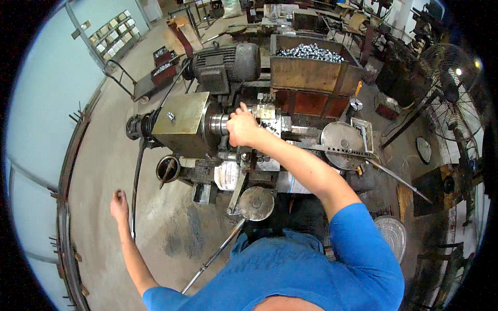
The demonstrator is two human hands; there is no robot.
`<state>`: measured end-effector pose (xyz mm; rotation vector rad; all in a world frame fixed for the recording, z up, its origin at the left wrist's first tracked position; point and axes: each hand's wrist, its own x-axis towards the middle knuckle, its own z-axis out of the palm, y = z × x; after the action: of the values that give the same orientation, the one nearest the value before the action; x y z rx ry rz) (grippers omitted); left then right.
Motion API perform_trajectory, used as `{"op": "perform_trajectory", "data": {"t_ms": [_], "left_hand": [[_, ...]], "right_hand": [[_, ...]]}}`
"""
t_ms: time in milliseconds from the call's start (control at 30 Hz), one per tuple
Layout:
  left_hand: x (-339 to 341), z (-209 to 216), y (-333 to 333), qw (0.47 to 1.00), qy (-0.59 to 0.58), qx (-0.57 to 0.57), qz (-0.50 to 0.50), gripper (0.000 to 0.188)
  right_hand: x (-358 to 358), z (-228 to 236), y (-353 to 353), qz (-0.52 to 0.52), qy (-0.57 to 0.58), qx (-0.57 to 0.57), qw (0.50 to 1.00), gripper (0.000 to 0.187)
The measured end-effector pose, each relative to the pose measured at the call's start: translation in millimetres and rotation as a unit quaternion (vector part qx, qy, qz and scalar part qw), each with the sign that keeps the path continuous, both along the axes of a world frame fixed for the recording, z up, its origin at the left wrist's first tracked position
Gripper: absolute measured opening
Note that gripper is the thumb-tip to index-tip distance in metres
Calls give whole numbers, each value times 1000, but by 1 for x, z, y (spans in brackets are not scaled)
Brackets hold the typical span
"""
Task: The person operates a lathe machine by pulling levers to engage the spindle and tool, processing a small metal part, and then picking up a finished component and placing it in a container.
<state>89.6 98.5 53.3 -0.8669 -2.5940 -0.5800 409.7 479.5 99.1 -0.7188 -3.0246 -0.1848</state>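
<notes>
My right hand [242,126] is at the bare metal spindle nose [218,125] of a small lathe, its fingers curled and the index finger lifted. Whatever lies under its fingers is hidden. Just left of the spindle sits the headstock cover [181,122], with a small metal fitting [170,116] on top. My left hand [119,206] is out to the left over the floor, fingers curled closed; a small dark spot shows at its top, too small to name. Close to that hand stands a long dark lever [137,192] reaching down from the machine.
Behind the lathe are an electric motor [228,62] and a metal bin [306,75] heaped with shiny small parts. A pot with a brush [168,169] hangs at front left. Round plates [257,203] and long handles [397,179] jut toward me. A fan [450,93] stands right.
</notes>
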Motion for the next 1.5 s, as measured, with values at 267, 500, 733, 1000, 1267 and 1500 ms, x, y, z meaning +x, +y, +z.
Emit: {"op": "perform_trajectory", "data": {"t_ms": [267, 500, 733, 1000, 1267, 1500], "left_hand": [[116, -48, -4, 996, -21, -74, 46, 45], [87, -30, -13, 947, -319, -23, -36, 23], [54, -54, 22, 905, -397, 70, -137, 21], [85, -39, 13, 866, -476, 147, -49, 32], [87, -68, 42, 863, -495, 101, -31, 30], [81, -81, 60, 867, -492, 75, -38, 32]], "right_hand": [[-15, -18, 5, 33, 16, -31, 999, 26], [14, 9, 5, 46, 39, 56, 997, 27], [102, 81, 105, -129, 358, 253, 889, 46], [218, -69, -55, -47, 609, -102, 785, 58], [524, -243, -255, -771, 60, -165, 612, 36], [622, -254, -330, -828, -46, -229, 510, 35]]}}
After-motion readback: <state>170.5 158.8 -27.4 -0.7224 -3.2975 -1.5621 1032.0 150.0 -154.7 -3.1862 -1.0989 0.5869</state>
